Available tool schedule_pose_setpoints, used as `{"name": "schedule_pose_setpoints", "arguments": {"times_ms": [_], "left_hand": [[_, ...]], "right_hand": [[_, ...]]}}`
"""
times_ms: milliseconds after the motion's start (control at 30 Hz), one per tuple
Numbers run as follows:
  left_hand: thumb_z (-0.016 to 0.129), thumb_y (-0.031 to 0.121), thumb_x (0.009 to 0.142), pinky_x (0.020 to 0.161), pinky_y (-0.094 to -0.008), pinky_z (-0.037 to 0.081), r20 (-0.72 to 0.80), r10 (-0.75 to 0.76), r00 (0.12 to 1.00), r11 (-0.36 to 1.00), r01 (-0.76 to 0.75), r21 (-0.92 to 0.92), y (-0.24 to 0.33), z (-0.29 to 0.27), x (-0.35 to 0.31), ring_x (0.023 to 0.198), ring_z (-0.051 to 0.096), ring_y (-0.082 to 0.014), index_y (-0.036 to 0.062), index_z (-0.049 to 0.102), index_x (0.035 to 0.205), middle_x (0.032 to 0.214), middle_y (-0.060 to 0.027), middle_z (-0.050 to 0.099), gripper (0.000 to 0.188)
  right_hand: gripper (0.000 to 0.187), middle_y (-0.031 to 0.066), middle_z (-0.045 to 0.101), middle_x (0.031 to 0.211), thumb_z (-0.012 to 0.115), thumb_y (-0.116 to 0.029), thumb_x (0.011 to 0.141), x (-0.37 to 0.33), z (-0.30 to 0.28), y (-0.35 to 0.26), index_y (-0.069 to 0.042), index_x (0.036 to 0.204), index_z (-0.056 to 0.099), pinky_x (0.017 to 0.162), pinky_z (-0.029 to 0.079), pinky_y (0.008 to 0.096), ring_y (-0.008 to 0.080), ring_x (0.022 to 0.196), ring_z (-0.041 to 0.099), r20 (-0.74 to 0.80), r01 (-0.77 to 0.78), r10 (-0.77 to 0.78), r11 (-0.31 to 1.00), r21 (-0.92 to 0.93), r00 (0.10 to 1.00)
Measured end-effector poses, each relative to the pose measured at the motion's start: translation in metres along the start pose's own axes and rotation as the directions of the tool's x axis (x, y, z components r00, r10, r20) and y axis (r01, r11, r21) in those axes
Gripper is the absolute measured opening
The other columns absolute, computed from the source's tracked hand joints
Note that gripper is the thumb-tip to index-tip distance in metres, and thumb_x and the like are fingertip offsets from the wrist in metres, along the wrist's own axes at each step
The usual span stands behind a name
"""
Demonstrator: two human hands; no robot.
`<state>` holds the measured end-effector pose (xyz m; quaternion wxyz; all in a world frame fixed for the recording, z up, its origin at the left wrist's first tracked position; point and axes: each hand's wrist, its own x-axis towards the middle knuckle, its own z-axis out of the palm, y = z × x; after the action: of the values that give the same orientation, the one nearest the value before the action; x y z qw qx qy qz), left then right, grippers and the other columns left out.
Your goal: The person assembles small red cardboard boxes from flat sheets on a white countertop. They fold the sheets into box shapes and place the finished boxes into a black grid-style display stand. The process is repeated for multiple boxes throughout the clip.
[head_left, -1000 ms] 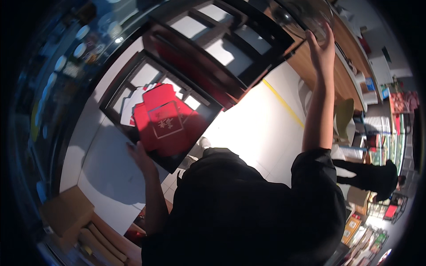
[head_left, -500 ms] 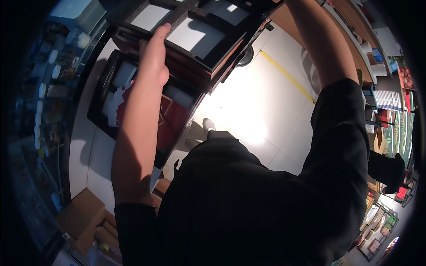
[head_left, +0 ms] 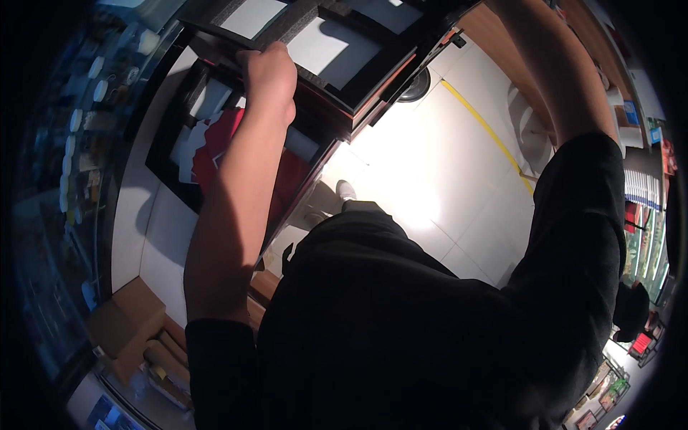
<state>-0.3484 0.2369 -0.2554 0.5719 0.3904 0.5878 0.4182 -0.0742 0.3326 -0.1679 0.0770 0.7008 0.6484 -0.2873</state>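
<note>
My left hand (head_left: 271,77) is closed on the near left edge of a dark framed tray (head_left: 335,97), its fingers curled over the rim. The tray has several compartments with white panels (head_left: 337,46) showing between black dividers. My right forearm (head_left: 555,68) reaches past the upper edge of the picture near the tray's far right end; that hand is out of sight. Beneath the held tray lies another dark tray (head_left: 166,154) with red cards (head_left: 221,135) and white pieces (head_left: 188,147) in it, partly covered by my left forearm.
At left, jars with white lids (head_left: 100,91) line a glass case. A cardboard box (head_left: 129,322) stands at the lower left. The pale tiled floor (head_left: 459,186) carries a yellow tape strip (head_left: 480,122). Stocked shelves (head_left: 641,186) run along the right, with a person in dark clothing (head_left: 631,312) nearby.
My left hand's fingers have bent from a straighter hold into a curled grip at the tray edge. The view has shifted slightly, and my right arm has moved outward to the right.
</note>
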Motion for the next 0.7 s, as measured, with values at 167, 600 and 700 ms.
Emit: {"name": "schedule_pose_setpoints", "arguments": {"times_ms": [167, 600, 700], "left_hand": [[0.044, 0.01, 0.084, 0.104, -0.0413, 0.026, 0.005, 0.003, 1.0, 1.0, -0.003, -0.006, 0.002, -0.002, -0.003, 0.127, 0.031, -0.0318, -0.006, 0.012, 0.135, 0.138, -0.0261, 0.027, 0.063], [0.053, 0.011, 0.08, 0.101, -0.0344, 0.03, -0.084, 0.096, 0.992, 0.985, -0.107, -0.135, 0.0, 0.003, -0.013, 0.115, 0.043, -0.0235, -0.0004, 0.028, 0.133, 0.126, -0.0151, 0.045, 0.06], [0.058, 0.022, 0.079, 0.101, -0.0347, 0.029, -0.049, 0.148, 0.988, 0.983, -0.152, -0.101, -0.005, 0.001, -0.015, 0.118, 0.041, -0.0245, -0.0003, 0.023, 0.137, 0.13, -0.0167, 0.043, 0.072]], "right_hand": [[0.024, 0.014, 0.065, 0.087, 0.054, -0.01, 0.079, 0.0, 0.0, -0.001, -0.003, 0.1, 0.064, 0.06, 0.055, 0.0386, 0.0267, 0.073, 0.064, -0.009, 0.004, -0.004, 1.0, -0.024, 1.0], [0.023, 0.0138, 0.065, 0.083, 0.05, -0.004, 0.078, -0.001, -0.005, -0.004, -0.001, 0.095, 0.064, 0.061, 0.054, 0.0357, 0.025, 0.073, 0.064, -0.15, 0.007, -0.037, 0.981, -0.195, 0.988], [0.022, 0.0152, 0.065, 0.092, 0.05, -0.005, 0.082, -0.016, -0.028, -0.009, 0.002, 0.099, 0.062, 0.068, 0.051, 0.0316, 0.0207, 0.079, 0.063, -0.378, 0.196, -0.328, 0.917, -0.346, 0.866]]}}
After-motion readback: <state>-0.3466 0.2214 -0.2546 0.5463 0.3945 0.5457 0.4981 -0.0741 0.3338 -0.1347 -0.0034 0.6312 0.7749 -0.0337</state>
